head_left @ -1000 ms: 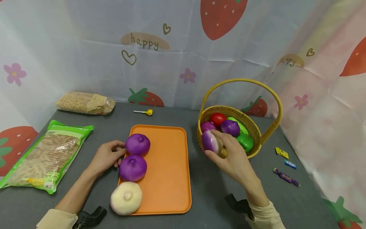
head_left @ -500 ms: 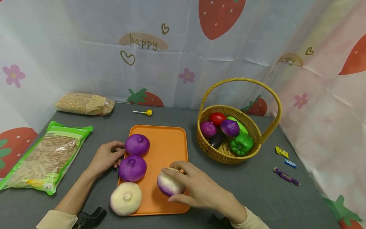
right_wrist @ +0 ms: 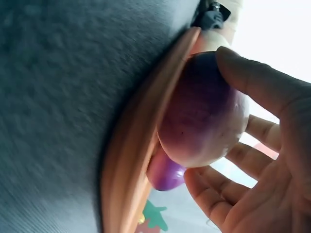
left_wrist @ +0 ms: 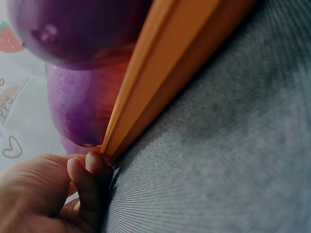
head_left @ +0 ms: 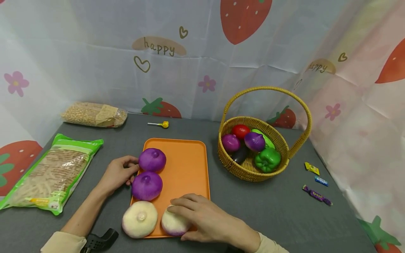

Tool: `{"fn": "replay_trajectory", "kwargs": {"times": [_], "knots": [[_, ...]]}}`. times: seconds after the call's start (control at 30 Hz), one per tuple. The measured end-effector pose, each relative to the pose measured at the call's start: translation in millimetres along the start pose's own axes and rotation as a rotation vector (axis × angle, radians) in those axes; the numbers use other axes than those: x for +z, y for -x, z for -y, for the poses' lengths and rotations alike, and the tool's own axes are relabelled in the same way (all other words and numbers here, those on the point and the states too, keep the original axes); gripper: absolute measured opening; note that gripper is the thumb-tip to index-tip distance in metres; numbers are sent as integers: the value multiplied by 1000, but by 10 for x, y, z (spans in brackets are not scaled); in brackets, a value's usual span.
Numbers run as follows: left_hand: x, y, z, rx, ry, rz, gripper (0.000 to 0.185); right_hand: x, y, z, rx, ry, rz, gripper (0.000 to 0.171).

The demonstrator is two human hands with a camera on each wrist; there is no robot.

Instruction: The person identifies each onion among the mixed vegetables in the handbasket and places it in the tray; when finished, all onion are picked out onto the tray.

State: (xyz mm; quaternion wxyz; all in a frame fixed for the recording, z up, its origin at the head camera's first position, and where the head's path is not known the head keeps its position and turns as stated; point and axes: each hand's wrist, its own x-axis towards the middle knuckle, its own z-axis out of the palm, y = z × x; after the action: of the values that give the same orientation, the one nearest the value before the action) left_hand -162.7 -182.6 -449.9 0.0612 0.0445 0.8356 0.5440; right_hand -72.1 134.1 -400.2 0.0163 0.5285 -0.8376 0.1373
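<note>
On the orange tray (head_left: 186,165), right hand (head_left: 205,219) holds a purple-white onion (head_left: 172,225).

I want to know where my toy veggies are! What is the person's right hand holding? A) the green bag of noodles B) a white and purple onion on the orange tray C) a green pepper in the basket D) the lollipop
B: the right hand grips the white and purple onion at the near edge of the orange tray; the right wrist view shows its fingers curled round it.
</note>
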Motion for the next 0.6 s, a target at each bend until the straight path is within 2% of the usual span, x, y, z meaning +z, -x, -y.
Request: {"fn": "replay_trajectory", "kwargs": {"times": [0.2,0.37,0.6], "knots": [[3,2,7,-1,-4,-1,35,35,4,8,20,-4,12,72],[3,10,-10,2,1,-1,35,10,16,16,35,12,18,66],[10,2,-4,1,-8,-4,33,16,12,7,32,-15,-6,65]]}}
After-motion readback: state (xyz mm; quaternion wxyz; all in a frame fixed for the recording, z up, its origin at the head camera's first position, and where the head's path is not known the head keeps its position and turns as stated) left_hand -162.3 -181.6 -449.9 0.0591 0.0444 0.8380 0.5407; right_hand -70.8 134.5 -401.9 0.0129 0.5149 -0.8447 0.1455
